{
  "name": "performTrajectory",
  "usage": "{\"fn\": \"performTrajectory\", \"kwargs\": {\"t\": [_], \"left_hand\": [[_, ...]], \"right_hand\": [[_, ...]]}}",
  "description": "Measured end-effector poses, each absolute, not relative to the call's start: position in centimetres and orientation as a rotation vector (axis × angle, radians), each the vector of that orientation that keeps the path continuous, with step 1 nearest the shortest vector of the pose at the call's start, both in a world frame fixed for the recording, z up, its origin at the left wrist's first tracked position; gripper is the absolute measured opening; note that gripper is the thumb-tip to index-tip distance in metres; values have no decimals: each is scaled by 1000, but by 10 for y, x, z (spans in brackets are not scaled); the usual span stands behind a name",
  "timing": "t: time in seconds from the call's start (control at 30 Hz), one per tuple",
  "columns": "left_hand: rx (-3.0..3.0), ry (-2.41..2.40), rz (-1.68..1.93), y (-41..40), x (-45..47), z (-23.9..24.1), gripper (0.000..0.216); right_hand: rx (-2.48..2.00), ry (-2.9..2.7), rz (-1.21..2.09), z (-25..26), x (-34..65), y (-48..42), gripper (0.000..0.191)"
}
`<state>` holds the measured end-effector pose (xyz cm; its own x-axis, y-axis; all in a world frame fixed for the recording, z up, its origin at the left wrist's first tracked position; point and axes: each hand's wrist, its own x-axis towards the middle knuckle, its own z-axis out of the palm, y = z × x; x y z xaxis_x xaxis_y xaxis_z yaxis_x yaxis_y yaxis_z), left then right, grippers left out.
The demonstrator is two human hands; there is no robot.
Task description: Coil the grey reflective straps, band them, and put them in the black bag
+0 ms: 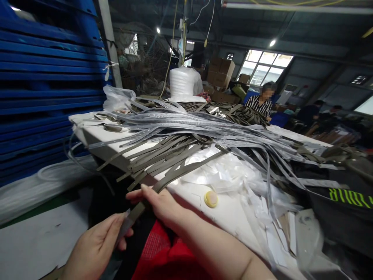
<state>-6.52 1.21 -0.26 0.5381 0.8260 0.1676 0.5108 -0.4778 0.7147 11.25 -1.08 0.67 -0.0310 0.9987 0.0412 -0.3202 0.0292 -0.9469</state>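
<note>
My left hand [97, 245] is closed around the near end of a long olive-grey strip [163, 182] that hangs off the white table's front edge [221, 214]. My right hand [159, 202] pinches the same strip a little higher, thumb pointing left. The strip runs up into a large heap of olive strips [163, 151] and silver-grey strips [186, 122] spread across the table.
Stacked blue pallets [43, 77] stand at left. A small yellow round object [211, 198] and crumpled clear plastic [230, 171] lie on the table. A dark garment with green lettering [346, 198] lies at right. A person in a striped top [260, 104] sits behind the table.
</note>
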Motion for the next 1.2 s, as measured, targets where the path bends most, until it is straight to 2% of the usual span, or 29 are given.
{"fn": "performTrajectory", "kwargs": {"t": [0.13, 0.27, 0.33, 0.53, 0.67, 0.73, 0.9, 1.0, 1.2], "left_hand": [[2220, 1126, 798, 10, -52, 0, 40], [2144, 1093, 674, 7, -54, -4, 39], [2094, 1075, 653, 7, -56, -4, 39], [2100, 997, 719, 5, -36, 5, 40], [2185, 983, 913, 2, -21, 8, 39], [2199, 972, 928, -1, -22, 5, 39], [2093, 953, 738, -3, -35, -7, 38], [2050, 967, 713, -5, -34, -4, 39], [2035, 910, 739, -10, -9, 14, 42]], "right_hand": [[-805, -1085, 1531, 2, 96, -15, 67], [-764, -579, 1476, 14, 130, -7, 41], [-779, -462, 1395, 19, 150, -3, 37], [-834, -850, 1375, 14, 142, -12, 52], [-842, -1069, 1483, 5, 116, -27, 65], [-817, -1060, 1540, 3, 118, -28, 62], [-758, -554, 1441, 6, 157, -18, 36], [-819, -573, 1449, 6, 169, -17, 41], [-1022, -971, 1403, 2, 140, -36, 54]]}}
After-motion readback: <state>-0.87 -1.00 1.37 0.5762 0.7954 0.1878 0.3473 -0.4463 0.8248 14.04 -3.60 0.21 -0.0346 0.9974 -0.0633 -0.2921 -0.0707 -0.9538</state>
